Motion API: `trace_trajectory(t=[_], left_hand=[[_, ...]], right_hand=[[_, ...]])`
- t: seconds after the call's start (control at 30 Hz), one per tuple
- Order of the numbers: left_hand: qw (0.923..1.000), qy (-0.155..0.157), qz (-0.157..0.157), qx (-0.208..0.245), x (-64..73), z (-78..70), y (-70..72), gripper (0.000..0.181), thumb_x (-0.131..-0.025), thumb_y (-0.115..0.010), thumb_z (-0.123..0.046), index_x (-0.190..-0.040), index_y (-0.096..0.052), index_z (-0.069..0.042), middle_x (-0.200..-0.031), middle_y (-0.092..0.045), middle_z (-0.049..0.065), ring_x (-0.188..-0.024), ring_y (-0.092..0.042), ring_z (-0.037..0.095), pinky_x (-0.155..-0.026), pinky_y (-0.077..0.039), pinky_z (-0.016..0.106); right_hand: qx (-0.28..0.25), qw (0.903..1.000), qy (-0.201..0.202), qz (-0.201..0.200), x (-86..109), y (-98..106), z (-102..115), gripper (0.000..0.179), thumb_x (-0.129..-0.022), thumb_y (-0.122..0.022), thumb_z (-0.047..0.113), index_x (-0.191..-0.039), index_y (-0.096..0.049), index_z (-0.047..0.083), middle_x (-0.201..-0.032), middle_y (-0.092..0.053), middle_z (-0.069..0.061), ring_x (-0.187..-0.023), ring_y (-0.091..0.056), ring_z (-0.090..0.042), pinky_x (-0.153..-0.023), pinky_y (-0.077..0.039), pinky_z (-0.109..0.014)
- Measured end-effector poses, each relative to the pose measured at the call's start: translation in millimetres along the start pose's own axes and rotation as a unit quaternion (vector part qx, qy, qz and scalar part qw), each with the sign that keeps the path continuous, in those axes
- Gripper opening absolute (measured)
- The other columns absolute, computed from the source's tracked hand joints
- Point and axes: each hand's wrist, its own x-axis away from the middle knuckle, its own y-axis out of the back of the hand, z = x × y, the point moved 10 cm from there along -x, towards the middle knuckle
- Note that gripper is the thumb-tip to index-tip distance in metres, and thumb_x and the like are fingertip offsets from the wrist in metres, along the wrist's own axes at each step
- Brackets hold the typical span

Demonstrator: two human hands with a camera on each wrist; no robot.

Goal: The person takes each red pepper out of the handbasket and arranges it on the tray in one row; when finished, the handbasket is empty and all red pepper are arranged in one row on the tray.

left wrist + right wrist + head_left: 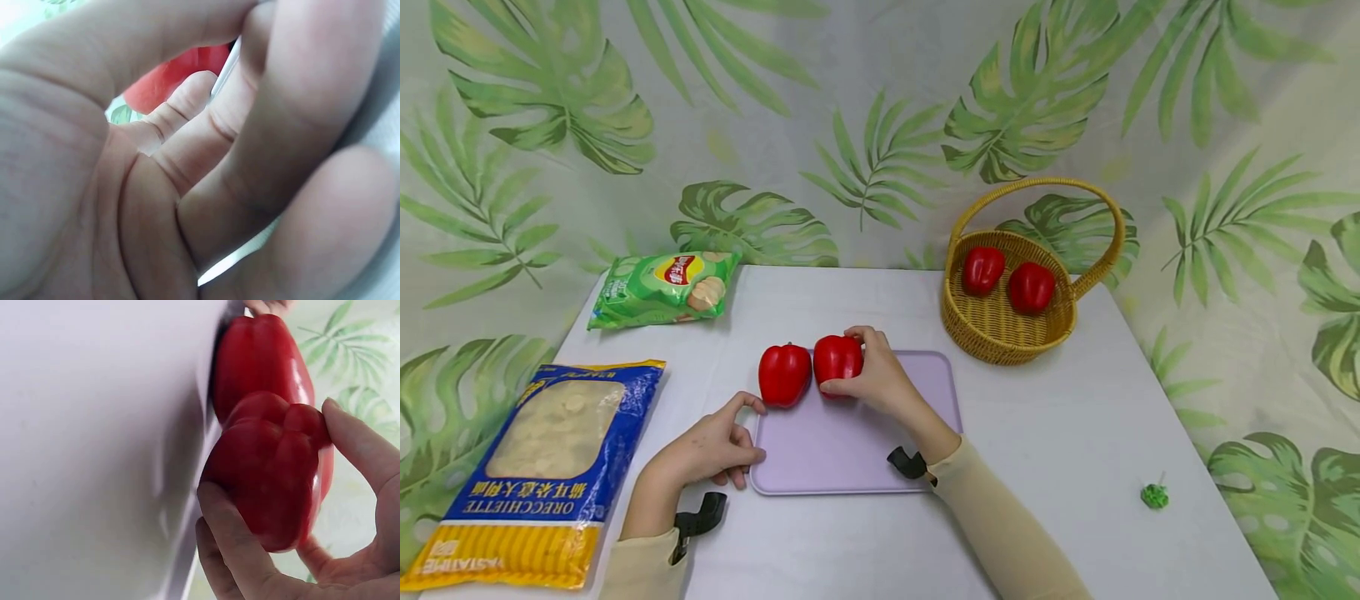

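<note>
My right hand (883,379) grips a red bell pepper (835,362) over the back part of a lilac tray (850,458). In the right wrist view its thumb and fingers wrap the sides of this pepper (269,469). Another red bell pepper (784,377) sits just left of it, at the tray's back left corner. At the tray's left edge is my left hand (718,442), with curled fingers and the thumb and forefinger at the rim. The left wrist view shows mostly its fingers (250,162), with a bit of red pepper (187,69) beyond.
A wicker basket (1007,337) with two red peppers (1032,288) stands at the back right. On the left lie a green chip bag (662,287) and a large blue and yellow pasta bag (542,475). A small green object (1154,496) lies near the table's right edge.
</note>
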Motion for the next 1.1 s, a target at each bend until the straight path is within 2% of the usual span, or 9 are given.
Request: trace_trajectory(t=[0.4, 0.7, 0.93, 1.1], left_hand=[[0.9999, -0.012, -0.003, 0.000, -0.3, -3.3, 0.2, 0.059, -0.093, -0.078, -0.014, -0.140, -0.042, -0.014, -0.073, -0.069, 0.006, -0.056, -0.070, 0.020, -0.051, -0.050, 0.030], [0.9999, -0.011, -0.002, 0.002, -0.1, -1.9, -0.9, 0.058, -0.094, -0.078, -0.014, -0.139, -0.043, -0.014, -0.076, -0.069, 0.007, -0.057, -0.070, 0.020, -0.052, -0.051, 0.031], [0.9999, -0.015, -0.002, 0.004, 0.3, -2.9, -1.2, 0.058, -0.094, -0.078, -0.014, -0.139, -0.042, -0.014, -0.076, -0.069, 0.007, -0.057, -0.070, 0.020, -0.052, -0.050, 0.031], [0.9999, -0.015, -0.002, 0.005, 0.4, -2.2, -0.7, 0.057, -0.094, -0.078, -0.014, -0.139, -0.042, -0.014, -0.075, -0.069, 0.006, -0.057, -0.070, 0.021, -0.052, -0.051, 0.031]], right_hand=[[0.018, 0.9998, -0.004, -0.013, -3.3, -9, -2, 0.086, -0.080, -0.092, 0.031, -0.150, -0.044, 0.017, -0.148, -0.048, -0.016, -0.131, -0.057, -0.038, -0.101, -0.058, -0.054], [0.007, 0.9998, -0.012, -0.011, -3.0, -10, -7, 0.091, -0.079, -0.093, 0.033, -0.154, -0.042, 0.021, -0.151, -0.046, -0.016, -0.132, -0.057, -0.038, -0.102, -0.058, -0.054], [-0.009, 0.9997, -0.018, -0.011, -0.1, 4, -7, 0.093, -0.080, -0.092, 0.034, -0.156, -0.040, 0.022, -0.155, -0.044, -0.016, -0.129, -0.059, -0.035, -0.096, -0.060, -0.050], [-0.023, 0.9992, -0.016, -0.030, 2.3, 30, -1, 0.094, -0.081, -0.093, 0.034, -0.158, -0.039, 0.023, -0.157, -0.042, -0.016, -0.134, -0.058, -0.037, -0.095, -0.059, -0.049]])
